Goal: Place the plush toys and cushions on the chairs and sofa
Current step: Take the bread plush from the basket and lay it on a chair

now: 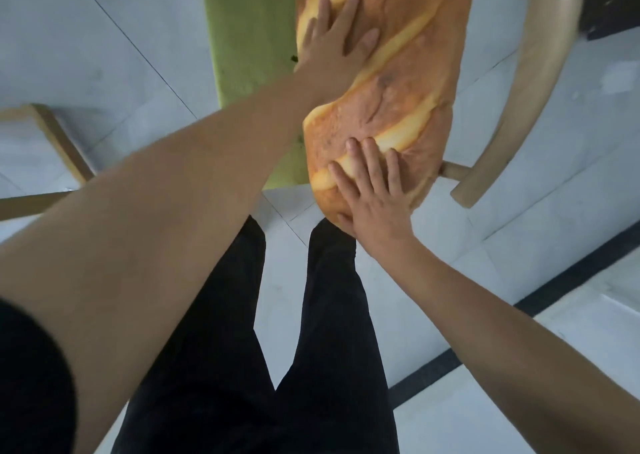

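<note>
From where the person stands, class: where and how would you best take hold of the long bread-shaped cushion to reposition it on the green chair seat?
Probably the near rounded end of the bread-shaped cushion, which overhangs the green chair seat; the right hand lies there. Come from above and both sides: it is long and soft, so steady mid-length, by the left hand.

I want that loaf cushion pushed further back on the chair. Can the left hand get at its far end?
Probably yes: the left hand already lies flat on the bread cushion, nothing between it and the far end.
</note>
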`<act>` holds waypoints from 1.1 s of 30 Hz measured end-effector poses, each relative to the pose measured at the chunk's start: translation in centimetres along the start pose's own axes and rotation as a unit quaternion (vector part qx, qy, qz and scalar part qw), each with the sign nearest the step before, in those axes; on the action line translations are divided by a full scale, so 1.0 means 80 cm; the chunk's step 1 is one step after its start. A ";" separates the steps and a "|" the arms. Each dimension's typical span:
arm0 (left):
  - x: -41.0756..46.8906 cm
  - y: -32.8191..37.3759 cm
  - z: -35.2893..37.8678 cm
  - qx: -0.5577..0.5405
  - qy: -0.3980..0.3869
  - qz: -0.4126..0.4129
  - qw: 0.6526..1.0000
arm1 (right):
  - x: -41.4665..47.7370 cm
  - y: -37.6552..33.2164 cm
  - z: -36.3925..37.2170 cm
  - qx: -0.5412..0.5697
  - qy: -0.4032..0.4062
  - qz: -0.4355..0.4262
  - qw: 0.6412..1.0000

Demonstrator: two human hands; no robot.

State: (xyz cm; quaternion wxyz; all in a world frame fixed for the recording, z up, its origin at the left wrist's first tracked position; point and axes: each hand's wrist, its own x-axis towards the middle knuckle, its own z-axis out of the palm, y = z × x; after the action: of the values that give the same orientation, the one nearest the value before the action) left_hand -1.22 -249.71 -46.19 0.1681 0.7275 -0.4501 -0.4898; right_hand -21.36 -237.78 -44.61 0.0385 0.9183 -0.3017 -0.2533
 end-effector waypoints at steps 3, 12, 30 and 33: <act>-0.004 -0.002 0.000 -0.020 0.012 -0.008 1.000 | -0.019 -0.027 -0.016 -0.005 0.056 -0.095 0.994; 0.003 -0.013 -0.008 -0.009 -0.031 -0.005 0.999 | 0.031 -0.001 0.020 -0.133 -0.062 -0.156 0.977; -0.431 0.040 -0.192 -0.192 0.175 -0.088 0.962 | -0.105 0.038 -0.295 0.626 0.015 0.210 0.751; -0.525 0.062 -0.226 -0.287 0.315 -0.081 0.901 | -0.155 0.037 -0.356 0.685 0.101 0.219 0.687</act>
State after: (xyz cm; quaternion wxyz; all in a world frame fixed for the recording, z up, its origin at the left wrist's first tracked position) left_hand 7.16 -221.53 -10.83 0.4627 0.7980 -0.1527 -0.3547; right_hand -17.55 -235.41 -13.75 -0.5170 0.6169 -0.5782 0.1334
